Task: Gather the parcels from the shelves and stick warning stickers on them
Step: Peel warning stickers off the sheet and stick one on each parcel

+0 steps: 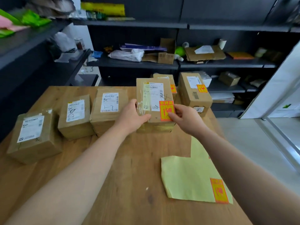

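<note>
Both forearms stretched forward; left hand point(131, 114) grips parcel point(154, 95) side, right hand point(186, 118) clasps opposite edge, thumb pressing.

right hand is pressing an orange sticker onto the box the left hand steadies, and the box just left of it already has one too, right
No: in the head view the box just left of it carries only a white label, nothing orange. The rest stands.
</note>
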Tool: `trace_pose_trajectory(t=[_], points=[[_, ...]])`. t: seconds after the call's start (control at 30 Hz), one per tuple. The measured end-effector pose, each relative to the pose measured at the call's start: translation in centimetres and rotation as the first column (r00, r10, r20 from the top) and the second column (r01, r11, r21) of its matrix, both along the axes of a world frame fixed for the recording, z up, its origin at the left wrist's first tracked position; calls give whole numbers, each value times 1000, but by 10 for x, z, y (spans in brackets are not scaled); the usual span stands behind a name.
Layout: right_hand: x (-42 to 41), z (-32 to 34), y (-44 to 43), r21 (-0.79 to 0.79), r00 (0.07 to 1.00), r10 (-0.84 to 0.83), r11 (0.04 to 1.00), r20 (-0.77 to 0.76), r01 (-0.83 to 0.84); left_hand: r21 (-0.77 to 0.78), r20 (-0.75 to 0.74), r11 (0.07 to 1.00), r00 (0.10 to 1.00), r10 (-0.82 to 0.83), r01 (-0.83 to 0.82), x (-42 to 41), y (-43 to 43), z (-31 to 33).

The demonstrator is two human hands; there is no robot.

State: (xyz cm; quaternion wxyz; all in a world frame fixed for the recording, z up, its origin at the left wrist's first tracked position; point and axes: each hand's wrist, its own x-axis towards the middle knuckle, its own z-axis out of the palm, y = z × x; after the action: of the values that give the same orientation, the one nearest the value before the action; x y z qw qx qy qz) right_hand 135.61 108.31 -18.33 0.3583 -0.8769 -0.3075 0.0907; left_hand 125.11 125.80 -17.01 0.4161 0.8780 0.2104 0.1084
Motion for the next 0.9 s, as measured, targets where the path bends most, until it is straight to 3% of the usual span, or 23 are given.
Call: trace_pose_trajectory(t=[0.4, 0.9], points=[[169, 20, 130, -21, 994, 104, 994, 29, -103, 85, 17, 988, 992, 125, -126, 153, 119, 20], [253, -69, 217, -211, 998, 1, 977, -69, -16, 84, -204, 996, 979, 9, 8, 255, 219, -72]])
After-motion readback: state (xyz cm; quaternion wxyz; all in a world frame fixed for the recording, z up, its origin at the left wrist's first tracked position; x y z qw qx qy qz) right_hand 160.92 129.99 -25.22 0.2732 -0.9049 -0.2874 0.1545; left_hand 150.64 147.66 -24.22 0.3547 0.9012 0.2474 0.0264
